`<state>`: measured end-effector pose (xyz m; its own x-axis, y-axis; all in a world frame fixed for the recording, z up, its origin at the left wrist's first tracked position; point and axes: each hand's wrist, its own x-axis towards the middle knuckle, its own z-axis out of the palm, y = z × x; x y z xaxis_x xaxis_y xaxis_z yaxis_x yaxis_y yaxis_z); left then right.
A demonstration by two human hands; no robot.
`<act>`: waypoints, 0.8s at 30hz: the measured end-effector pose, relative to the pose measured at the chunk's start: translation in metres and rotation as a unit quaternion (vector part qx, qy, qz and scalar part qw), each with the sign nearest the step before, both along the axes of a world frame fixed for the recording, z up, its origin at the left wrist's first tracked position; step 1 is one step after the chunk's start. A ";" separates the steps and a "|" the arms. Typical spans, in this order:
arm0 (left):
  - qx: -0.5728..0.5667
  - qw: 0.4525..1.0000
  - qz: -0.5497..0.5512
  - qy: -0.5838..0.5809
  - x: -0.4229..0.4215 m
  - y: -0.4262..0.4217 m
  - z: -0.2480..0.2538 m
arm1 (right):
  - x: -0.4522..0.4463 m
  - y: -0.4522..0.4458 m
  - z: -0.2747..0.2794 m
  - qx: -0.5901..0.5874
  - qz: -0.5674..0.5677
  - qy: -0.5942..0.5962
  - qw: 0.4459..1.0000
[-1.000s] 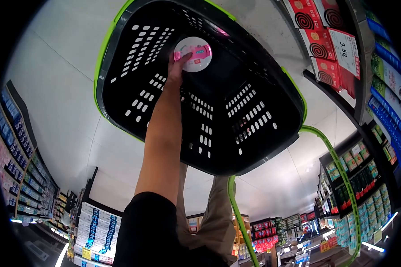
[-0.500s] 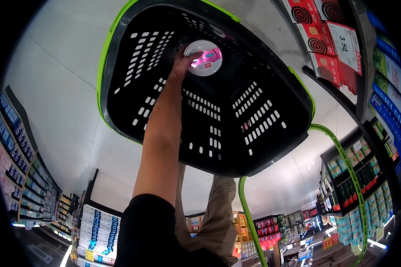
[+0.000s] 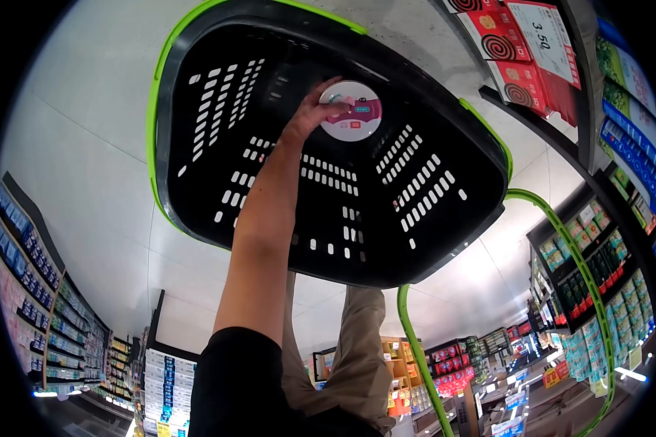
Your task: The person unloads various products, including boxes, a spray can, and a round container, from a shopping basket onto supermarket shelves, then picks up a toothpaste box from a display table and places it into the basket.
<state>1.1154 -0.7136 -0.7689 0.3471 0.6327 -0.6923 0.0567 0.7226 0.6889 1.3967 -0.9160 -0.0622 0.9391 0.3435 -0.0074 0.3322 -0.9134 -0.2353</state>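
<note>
A black plastic basket with slotted walls and green edging fills the upper middle of the head view, its opening towards me. Deep inside it, my left hand grips the left edge of a round white container with a pink label. The thumb lies over the label, and the fingers are partly hidden behind the container's edge. Whether the container touches the basket's bottom, I cannot tell. My right hand is out of view.
A green handle curves down from the basket's right side. Red packs with spirals and a price tag reading 3.50 hang at the upper right. Stocked shelves line both sides and the bottom. Pale floor surrounds the basket and my legs.
My left hand and the round container have moved right and slightly down in the view, towards the basket's middle. The thumb stays on the label. The basket has shifted slightly.
</note>
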 end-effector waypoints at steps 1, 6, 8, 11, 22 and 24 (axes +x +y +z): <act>-0.029 0.999 0.007 -0.028 0.006 -0.003 0.001 | 0.000 -0.001 -0.001 0.001 -0.001 0.001 1.000; -0.045 0.994 0.030 -0.096 0.041 -0.027 0.007 | 0.003 -0.004 0.006 -0.004 -0.009 0.007 1.000; -0.024 0.995 0.004 -0.092 0.055 -0.031 0.003 | 0.005 -0.007 0.006 0.000 -0.011 0.010 1.000; 0.101 0.990 -0.084 0.041 0.071 -0.040 -0.007 | 0.004 -0.009 0.009 0.005 -0.015 0.013 1.000; -0.016 0.999 0.045 0.010 0.085 -0.060 -0.021 | 0.008 -0.021 0.006 0.024 -0.019 0.024 0.999; -0.077 0.986 0.122 -0.081 0.085 -0.067 -0.027 | 0.007 -0.021 0.005 0.025 -0.022 0.026 0.999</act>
